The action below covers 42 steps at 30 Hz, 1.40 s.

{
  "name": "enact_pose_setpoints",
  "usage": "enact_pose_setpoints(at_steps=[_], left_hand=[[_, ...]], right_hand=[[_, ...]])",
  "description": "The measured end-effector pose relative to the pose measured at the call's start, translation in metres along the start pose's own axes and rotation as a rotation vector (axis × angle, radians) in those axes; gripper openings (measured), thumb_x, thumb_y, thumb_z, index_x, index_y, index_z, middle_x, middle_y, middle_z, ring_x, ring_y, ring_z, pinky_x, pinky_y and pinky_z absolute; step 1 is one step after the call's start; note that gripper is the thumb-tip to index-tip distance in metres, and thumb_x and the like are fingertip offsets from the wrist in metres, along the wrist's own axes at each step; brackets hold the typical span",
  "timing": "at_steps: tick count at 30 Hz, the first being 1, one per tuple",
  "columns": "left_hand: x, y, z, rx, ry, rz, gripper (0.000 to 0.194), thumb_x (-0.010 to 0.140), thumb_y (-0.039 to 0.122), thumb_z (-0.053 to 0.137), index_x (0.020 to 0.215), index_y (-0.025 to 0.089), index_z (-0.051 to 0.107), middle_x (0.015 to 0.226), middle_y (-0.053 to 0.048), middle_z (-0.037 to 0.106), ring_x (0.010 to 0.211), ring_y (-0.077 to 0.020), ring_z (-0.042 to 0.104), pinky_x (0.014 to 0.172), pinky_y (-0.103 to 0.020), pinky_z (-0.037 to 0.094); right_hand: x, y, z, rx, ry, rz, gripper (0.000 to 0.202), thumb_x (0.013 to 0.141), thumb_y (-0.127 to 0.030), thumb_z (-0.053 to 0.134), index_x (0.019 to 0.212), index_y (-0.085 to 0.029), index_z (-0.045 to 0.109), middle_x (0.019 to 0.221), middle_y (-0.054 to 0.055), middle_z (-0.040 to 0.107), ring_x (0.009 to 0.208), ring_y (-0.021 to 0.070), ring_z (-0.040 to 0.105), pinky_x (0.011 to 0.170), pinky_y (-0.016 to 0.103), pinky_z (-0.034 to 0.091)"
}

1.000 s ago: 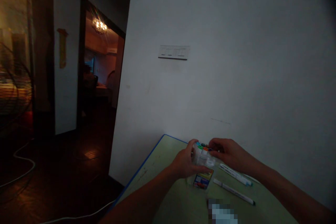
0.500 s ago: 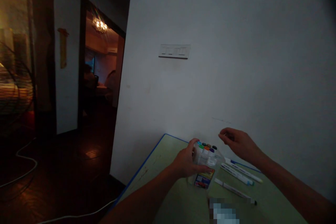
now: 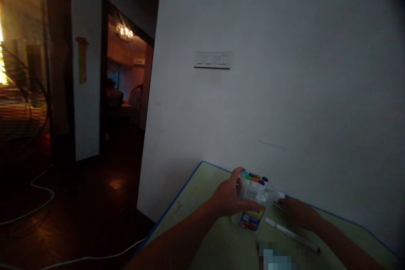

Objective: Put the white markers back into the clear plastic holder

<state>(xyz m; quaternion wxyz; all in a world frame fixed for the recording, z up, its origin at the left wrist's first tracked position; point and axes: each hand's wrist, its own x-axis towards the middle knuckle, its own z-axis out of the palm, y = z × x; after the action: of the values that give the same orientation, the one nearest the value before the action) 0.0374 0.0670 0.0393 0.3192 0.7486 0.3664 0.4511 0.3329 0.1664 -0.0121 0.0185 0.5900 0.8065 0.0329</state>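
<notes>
My left hand [image 3: 229,196] is wrapped round a clear plastic case [image 3: 262,194], thumb across its front above a colourful label [image 3: 252,218]. Several markers [image 3: 254,181] stand upright in the case, showing blue, green, orange, purple and black ends. To the right, my right hand [image 3: 299,212] is down at the tabletop, its fingertips closed on a white marker [image 3: 278,204]. That hand hides most of this marker and the others lying beneath it. Nearer to me, a white marker with a dark end [image 3: 294,235] lies on the table.
The pale green table [image 3: 177,215] has a blue edge and stands against a white wall with a switch panel [image 3: 213,60]. A blurred-out patch [image 3: 276,257] covers something at the front. White cable [image 3: 95,257] runs over the dark floor at left, near a doorway.
My right hand has come down from above the table onto the markers lying beside the case. My left hand still holds the case. The view has shifted slightly.
</notes>
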Motion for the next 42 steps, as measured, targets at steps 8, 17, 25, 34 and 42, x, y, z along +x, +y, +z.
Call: enact_pose_setpoints(at_steps=[8, 17, 25, 34, 42], left_hand=[[0.001, 0.000, 0.000, -0.050, -0.023, 0.017, 0.098, 0.049, 0.046, 0.074, 0.129, 0.024, 0.022, 0.100, -0.008, 0.060, 0.083, -0.0219, 0.057, 0.066, -0.031, 0.045], [0.001, -0.001, 0.000, -0.008, -0.013, 0.015, 0.099, 0.048, 0.048, 0.074, 0.129, 0.024, 0.023, 0.102, -0.009, 0.058, 0.082, -0.0222, 0.057, 0.066, -0.032, 0.045], [0.001, -0.002, 0.000, -0.045, -0.017, 0.020, 0.098, 0.048, 0.045, 0.075, 0.128, 0.024, 0.023, 0.102, -0.008, 0.058, 0.084, -0.0217, 0.057, 0.068, -0.031, 0.045], [0.002, -0.002, 0.001, -0.077, -0.023, 0.015, 0.096, 0.049, 0.041, 0.076, 0.127, 0.024, 0.023, 0.102, -0.008, 0.059, 0.085, -0.0225, 0.057, 0.068, -0.031, 0.045], [0.000, -0.001, 0.001, -0.045, -0.002, 0.025, 0.094, 0.050, 0.041, 0.075, 0.127, 0.023, 0.024, 0.097, -0.007, 0.058, 0.078, -0.0193, 0.055, 0.063, -0.028, 0.044]], right_hand=[[-0.005, -0.010, -0.006, -0.076, 0.005, 0.125, 0.023, 0.076, -0.022, 0.040, 0.081, -0.013, 0.060, 0.085, 0.015, 0.064, 0.077, 0.0265, 0.060, 0.059, 0.030, 0.037], [-0.011, -0.008, -0.002, -0.106, 0.007, 0.115, 0.019, 0.073, -0.018, 0.044, 0.082, -0.010, 0.058, 0.087, 0.016, 0.062, 0.079, 0.0261, 0.060, 0.062, 0.031, 0.037], [-0.024, -0.012, -0.020, -0.067, 0.083, 0.142, 0.015, 0.068, -0.023, 0.048, 0.073, -0.014, 0.058, 0.080, 0.013, 0.063, 0.071, 0.0229, 0.059, 0.057, 0.028, 0.035], [-0.052, -0.025, -0.074, 0.602, 0.382, 0.221, 0.024, 0.064, -0.039, 0.053, 0.053, -0.018, 0.051, 0.047, 0.001, 0.051, 0.046, 0.0135, 0.047, 0.047, 0.025, 0.033], [-0.090, -0.081, -0.072, 1.636, 0.532, 0.344, 0.041, 0.058, -0.035, 0.066, 0.093, -0.018, 0.054, 0.065, 0.000, 0.062, 0.050, 0.0116, 0.051, 0.042, 0.021, 0.040]])
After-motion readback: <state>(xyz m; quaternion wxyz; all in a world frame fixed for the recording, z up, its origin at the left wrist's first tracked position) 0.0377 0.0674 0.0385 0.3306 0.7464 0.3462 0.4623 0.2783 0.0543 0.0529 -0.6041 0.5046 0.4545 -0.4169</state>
